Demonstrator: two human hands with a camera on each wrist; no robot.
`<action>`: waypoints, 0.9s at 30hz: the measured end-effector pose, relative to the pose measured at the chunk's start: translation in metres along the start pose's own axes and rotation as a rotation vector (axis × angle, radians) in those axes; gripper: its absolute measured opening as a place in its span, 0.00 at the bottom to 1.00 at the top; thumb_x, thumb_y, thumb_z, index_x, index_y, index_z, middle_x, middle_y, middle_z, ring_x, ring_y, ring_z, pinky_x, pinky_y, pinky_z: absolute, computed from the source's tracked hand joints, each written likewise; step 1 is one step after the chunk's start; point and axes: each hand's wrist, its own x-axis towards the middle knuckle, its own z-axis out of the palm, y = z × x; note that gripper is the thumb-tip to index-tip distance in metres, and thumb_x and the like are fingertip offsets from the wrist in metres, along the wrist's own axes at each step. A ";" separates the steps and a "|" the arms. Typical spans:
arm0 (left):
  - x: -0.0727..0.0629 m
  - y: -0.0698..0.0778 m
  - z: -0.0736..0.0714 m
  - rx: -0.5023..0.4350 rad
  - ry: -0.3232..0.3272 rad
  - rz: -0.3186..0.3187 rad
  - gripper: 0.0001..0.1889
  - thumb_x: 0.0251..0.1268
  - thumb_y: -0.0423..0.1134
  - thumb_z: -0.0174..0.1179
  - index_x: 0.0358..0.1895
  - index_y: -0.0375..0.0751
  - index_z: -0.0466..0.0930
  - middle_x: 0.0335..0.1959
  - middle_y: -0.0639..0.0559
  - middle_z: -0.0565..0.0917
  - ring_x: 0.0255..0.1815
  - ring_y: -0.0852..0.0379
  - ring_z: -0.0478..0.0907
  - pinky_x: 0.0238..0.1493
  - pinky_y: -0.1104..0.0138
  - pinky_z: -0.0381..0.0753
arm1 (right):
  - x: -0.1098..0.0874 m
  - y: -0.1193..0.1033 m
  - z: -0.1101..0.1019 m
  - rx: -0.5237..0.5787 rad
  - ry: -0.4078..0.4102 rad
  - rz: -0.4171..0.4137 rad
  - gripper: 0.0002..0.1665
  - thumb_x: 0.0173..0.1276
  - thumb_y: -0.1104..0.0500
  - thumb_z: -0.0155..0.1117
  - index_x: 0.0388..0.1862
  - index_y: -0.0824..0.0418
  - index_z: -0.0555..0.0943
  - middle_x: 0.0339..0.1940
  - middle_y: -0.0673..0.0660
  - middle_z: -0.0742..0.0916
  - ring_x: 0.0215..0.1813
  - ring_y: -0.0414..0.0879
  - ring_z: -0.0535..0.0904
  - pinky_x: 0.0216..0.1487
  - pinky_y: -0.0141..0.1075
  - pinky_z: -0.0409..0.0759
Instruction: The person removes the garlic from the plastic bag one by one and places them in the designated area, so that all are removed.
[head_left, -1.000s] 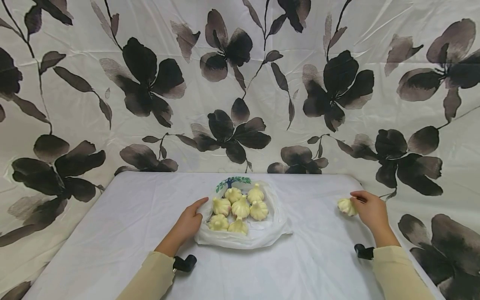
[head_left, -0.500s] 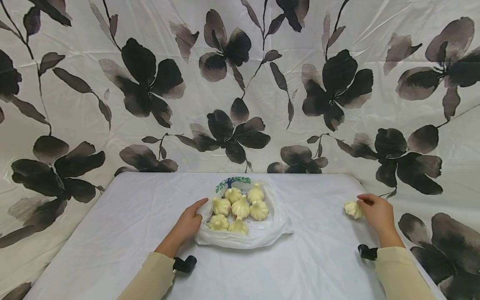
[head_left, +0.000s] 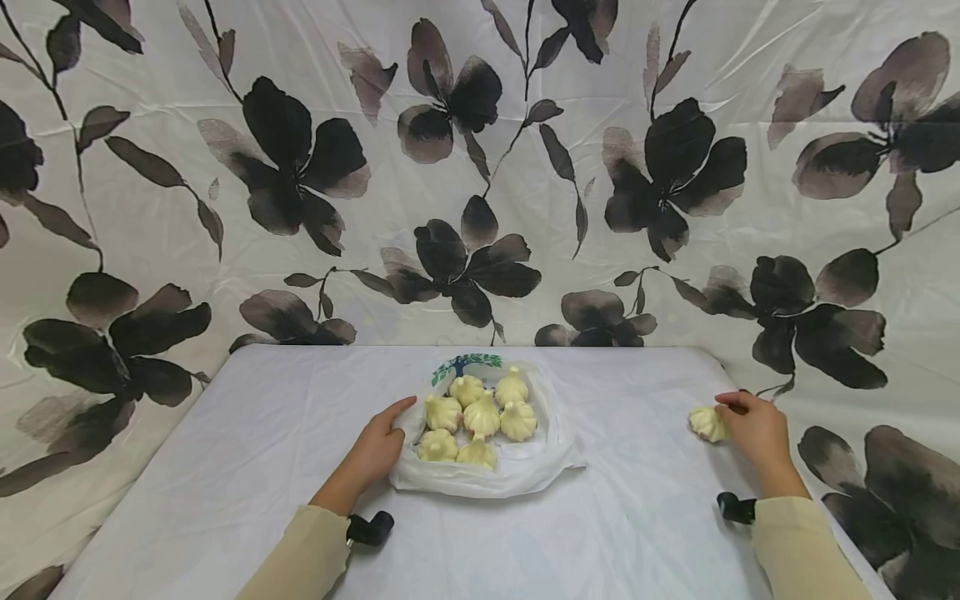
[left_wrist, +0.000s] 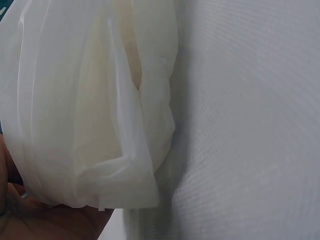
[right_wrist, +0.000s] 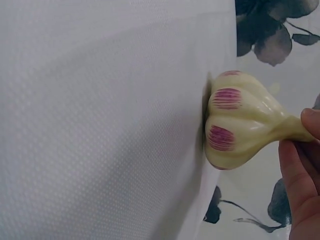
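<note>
My right hand (head_left: 756, 427) pinches the stem of a garlic bulb (right_wrist: 242, 120) near the table's right edge. The bulb is pale yellow with purple streaks, its round base right at the white cloth. In the middle of the table lies a white plastic bag (head_left: 495, 482), its mouth open upward and its rim rolled down. Several garlic bulbs (head_left: 481, 415) sit inside it. At the bag's left side, my left hand (head_left: 378, 442) grips the rim, index finger stretched along it; folds of the bag (left_wrist: 95, 110) hide part of this hand in the left wrist view.
The table (head_left: 630, 517) wears a white cloth, with its right edge just beyond the right hand. Behind it hangs a white sheet (head_left: 555, 275) with dark printed flowers. Each wrist carries a small black camera (head_left: 371, 527).
My right hand has shifted a little to the right with the garlic bulb, then stayed nearly still. The left hand and the bag have not moved.
</note>
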 end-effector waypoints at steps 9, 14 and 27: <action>0.000 0.000 0.000 -0.007 0.004 -0.007 0.33 0.65 0.27 0.36 0.75 0.48 0.57 0.77 0.40 0.57 0.78 0.40 0.49 0.75 0.43 0.51 | -0.001 -0.010 -0.005 -0.014 -0.018 0.025 0.18 0.70 0.57 0.56 0.51 0.67 0.81 0.49 0.70 0.85 0.49 0.62 0.79 0.40 0.45 0.75; -0.001 0.000 -0.001 -0.009 0.010 0.001 0.33 0.66 0.27 0.37 0.75 0.48 0.58 0.77 0.41 0.57 0.79 0.41 0.49 0.76 0.44 0.51 | -0.001 -0.022 -0.007 -0.029 0.003 -0.033 0.18 0.69 0.58 0.56 0.51 0.67 0.81 0.51 0.73 0.83 0.51 0.65 0.78 0.45 0.53 0.78; 0.000 -0.003 -0.002 -0.010 0.025 0.024 0.32 0.66 0.28 0.38 0.75 0.50 0.58 0.77 0.43 0.58 0.78 0.42 0.50 0.76 0.45 0.52 | -0.001 -0.056 0.003 -0.030 -0.034 -0.177 0.17 0.69 0.57 0.59 0.53 0.63 0.81 0.55 0.72 0.82 0.56 0.67 0.79 0.53 0.60 0.77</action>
